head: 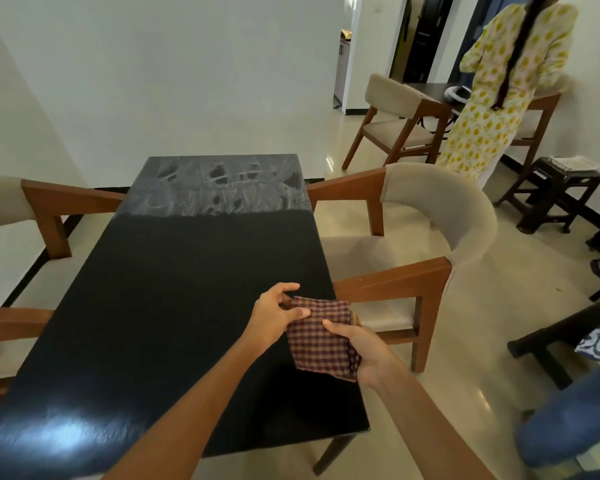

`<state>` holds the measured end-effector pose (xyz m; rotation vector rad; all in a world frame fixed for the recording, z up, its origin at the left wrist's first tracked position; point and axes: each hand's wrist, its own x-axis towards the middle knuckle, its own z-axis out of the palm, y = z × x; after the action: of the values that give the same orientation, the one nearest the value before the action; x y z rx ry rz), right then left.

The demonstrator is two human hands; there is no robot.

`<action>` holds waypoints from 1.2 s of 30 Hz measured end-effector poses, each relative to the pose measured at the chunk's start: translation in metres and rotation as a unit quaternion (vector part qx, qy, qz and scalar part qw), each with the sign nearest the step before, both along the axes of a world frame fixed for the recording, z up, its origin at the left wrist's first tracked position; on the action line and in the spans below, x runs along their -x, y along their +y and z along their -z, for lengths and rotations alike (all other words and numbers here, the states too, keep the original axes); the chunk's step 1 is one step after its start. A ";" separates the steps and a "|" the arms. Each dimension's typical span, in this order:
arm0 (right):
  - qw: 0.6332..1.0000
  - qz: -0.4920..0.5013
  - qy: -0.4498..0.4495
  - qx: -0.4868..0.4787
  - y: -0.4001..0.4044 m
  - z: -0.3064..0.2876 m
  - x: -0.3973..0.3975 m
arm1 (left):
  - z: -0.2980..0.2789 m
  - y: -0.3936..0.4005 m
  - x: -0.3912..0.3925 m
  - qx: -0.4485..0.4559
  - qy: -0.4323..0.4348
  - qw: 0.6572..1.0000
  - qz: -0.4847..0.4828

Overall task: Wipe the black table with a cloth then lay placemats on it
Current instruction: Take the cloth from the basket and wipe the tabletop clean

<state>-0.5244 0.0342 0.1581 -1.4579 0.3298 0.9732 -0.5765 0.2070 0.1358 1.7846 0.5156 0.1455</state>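
Observation:
A long black table [174, 299] runs away from me, its far end marked with pale smears. Over its near right edge I hold a folded purple-and-tan checked cloth [321, 344] with both hands. My left hand [274, 315] pinches the cloth's upper left corner between thumb and fingers. My right hand [359, 348] grips the cloth from the right side, thumb on top. The cloth hangs just above the tabletop. No placemats are in view.
Wooden chairs with beige cushions flank the table: one on the right [409, 258], two on the left [32, 209]. A person in a yellow-patterned dress [492, 88] stands at the back right beside another table and chair [395, 119]. A dark stool [555, 192] stands near the right wall.

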 end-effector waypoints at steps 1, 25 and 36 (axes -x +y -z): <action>1.000 -0.001 -0.002 -0.006 -0.003 -0.002 -0.006 | -0.004 -0.004 -0.006 -0.004 -0.004 1.000 -0.002; 0.993 -0.017 -0.080 -0.080 -0.080 -0.008 -0.249 | -0.010 -0.088 -0.237 0.104 -0.092 0.985 -0.101; 0.989 -0.102 -0.070 -0.086 -0.014 0.002 -0.417 | 0.003 -0.037 -0.384 0.095 -0.072 0.973 -0.199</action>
<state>-0.1078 0.0204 0.1561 -1.4109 -0.0057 1.0293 -0.1923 0.1697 0.1328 1.4552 0.7510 0.4848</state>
